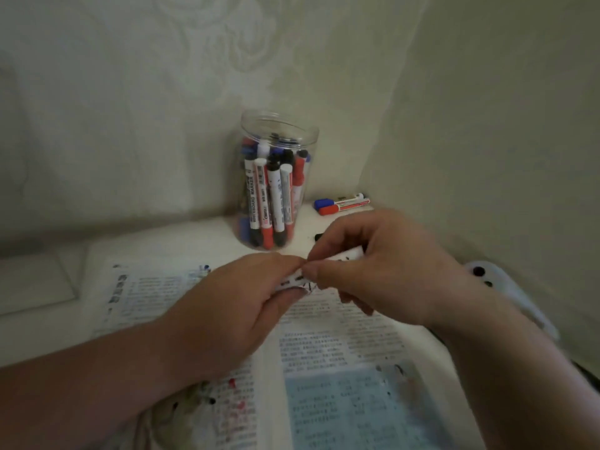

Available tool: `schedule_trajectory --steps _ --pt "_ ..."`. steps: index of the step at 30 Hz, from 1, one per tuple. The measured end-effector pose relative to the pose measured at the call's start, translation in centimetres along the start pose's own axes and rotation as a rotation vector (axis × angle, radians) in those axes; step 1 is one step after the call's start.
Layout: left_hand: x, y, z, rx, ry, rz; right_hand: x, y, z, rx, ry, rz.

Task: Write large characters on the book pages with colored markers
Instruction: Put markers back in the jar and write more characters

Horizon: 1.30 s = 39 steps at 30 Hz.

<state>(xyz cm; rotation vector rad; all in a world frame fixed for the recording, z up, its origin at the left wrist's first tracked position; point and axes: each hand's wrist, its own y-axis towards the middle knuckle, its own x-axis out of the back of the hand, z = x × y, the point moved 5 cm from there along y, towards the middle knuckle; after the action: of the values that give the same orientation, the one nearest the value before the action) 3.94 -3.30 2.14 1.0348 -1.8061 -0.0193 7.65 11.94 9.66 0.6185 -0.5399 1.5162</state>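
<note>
An open book with printed text lies on the white table in front of me. Above its upper edge both hands hold one white marker with black print. My left hand grips one end of the barrel. My right hand pinches it with thumb and forefinger right beside the left fingertips. Most of the marker is hidden by the fingers, and its cap and colour cannot be made out. Red, blue and black ink spots mark the book's lower left page.
A clear plastic jar full of several red, blue and black whiteboard markers stands behind the book. A blue-capped marker and a red-capped marker lie to its right by the wall. A white object sits at the right edge.
</note>
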Motion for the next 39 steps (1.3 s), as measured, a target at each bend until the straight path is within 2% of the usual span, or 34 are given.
schedule_trajectory --steps 4,6,10,21,24,27,30,34,37,39 --pt "0.0 0.0 0.7 0.057 -0.036 -0.01 -2.8 0.4 -2.8 0.109 0.457 -0.05" --pt "-0.3 0.2 0.9 0.065 -0.044 0.038 -4.0 0.4 -3.8 0.141 0.53 -0.065" --pt "-0.2 0.5 0.4 0.027 -0.117 0.054 -4.3 0.8 -4.6 0.198 0.486 -0.114" --pt "0.5 0.7 0.1 0.061 -0.131 0.011 -4.1 0.7 -4.4 0.339 0.613 -0.119" --pt "0.3 0.7 0.4 0.086 -0.223 0.085 -3.8 0.7 -4.2 0.386 0.615 -0.103" --pt "0.1 0.4 0.4 0.073 -0.271 0.174 -3.6 0.8 -4.3 0.413 0.475 -0.113" --pt "0.8 0.5 -0.2 0.014 -0.199 0.139 -3.4 0.4 -3.8 0.454 0.522 -0.125" --pt "1.3 0.4 -0.1 -0.001 -0.218 0.093 -3.2 -0.2 -3.4 0.519 0.568 -0.122" --pt "0.6 0.4 1.0 0.036 -0.354 0.056 -2.6 0.0 -3.1 0.456 0.58 -0.164" --pt "0.1 0.4 2.0 0.051 -0.441 -0.006 -1.4 0.7 -4.6 0.274 0.714 -0.287"
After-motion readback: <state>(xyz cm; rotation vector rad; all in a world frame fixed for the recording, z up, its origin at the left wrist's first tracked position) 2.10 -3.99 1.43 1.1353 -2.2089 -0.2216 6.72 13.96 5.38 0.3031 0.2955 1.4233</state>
